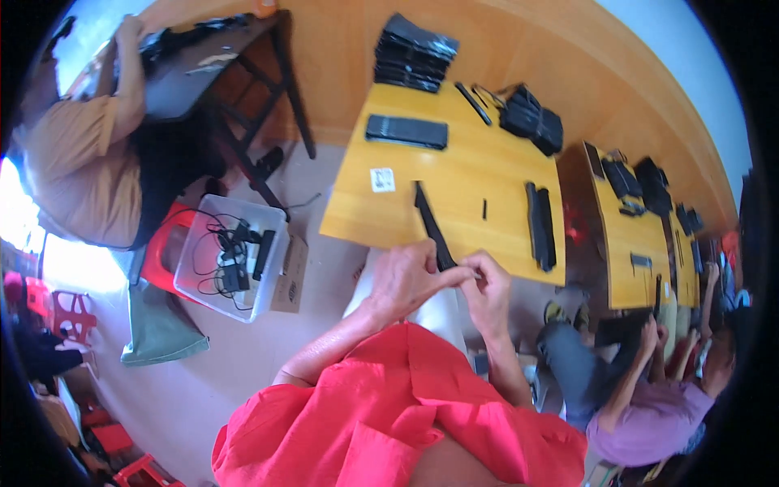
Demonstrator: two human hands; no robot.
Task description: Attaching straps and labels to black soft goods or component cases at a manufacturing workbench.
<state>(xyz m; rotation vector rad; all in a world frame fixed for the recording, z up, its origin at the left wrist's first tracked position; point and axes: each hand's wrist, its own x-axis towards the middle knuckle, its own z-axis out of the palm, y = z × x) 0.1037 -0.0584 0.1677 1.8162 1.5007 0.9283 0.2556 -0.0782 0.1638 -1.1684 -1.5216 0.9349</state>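
In front of my body, both hands meet at the near edge of a yellow table (454, 174). A narrow, flat black strip (431, 221) runs from between them, its far end over the tabletop. My left hand (399, 277) is closed around the strip's near end, with the thumb reaching toward the other hand. My right hand (489, 290) pinches at that same end, fingertips against the left thumb. What lies between the fingertips is partly hidden. A short black piece (484, 209) lies to the right of the strip.
Stacked black plastic packages (414, 55), a flat black piece (406, 131), a white card (382, 180), long black pieces (540, 227) and a black bundle (531, 122) sit on the table. A clear bin (193, 272) of cables stands left. Other people work on both sides.
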